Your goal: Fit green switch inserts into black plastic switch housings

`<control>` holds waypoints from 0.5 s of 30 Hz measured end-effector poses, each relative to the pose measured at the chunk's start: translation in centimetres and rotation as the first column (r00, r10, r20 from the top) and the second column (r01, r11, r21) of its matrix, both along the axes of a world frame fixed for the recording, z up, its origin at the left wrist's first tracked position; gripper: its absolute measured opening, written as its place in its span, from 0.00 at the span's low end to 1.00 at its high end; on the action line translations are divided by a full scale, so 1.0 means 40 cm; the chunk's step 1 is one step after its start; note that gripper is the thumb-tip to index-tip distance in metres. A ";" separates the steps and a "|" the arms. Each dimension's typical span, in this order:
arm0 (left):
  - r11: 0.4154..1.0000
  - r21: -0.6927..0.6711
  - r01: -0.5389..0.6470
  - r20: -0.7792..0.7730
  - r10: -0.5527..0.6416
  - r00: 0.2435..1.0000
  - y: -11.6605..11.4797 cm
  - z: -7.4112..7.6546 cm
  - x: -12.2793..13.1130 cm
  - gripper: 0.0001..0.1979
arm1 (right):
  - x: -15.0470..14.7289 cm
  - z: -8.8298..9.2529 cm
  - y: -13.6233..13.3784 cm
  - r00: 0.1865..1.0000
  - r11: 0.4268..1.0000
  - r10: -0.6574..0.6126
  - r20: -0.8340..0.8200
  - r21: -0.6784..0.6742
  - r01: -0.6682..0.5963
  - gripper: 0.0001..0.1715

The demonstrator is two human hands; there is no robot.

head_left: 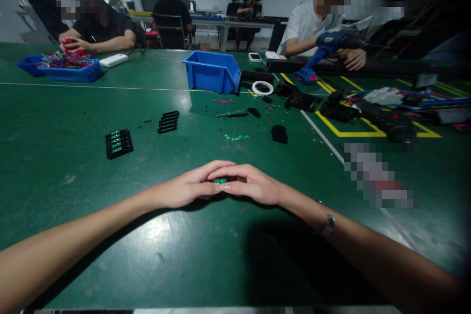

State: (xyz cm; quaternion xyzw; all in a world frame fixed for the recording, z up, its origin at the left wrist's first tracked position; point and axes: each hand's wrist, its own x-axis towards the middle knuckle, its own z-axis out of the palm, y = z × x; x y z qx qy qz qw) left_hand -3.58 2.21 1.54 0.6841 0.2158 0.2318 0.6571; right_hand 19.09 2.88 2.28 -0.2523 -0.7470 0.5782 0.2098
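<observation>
My left hand (187, 187) and my right hand (250, 185) meet low over the green table (73, 191), fingers curled together. Between the fingertips of both hands shows a small green part (221, 181), mostly hidden by the fingers. A watch sits on my right wrist. Ahead of the hands lie a black holder with green inserts (118, 143), a stack of black strips (168, 121), loose green bits (236, 137), a small black block (279, 134) and a screwdriver (232, 114).
A blue bin (210, 71) and a white tape roll (262, 88) stand further back. A blue tray of coloured parts (62, 66) sits far left by a seated person. At the right, another person holds a blue power tool (320, 54); cables and black parts lie there.
</observation>
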 end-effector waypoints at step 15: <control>0.971 -0.237 -0.026 0.053 0.040 0.998 -0.011 0.002 0.011 0.30 | 0.002 -0.009 -0.002 1.000 0.994 0.001 -0.015 -0.109 -0.003 0.24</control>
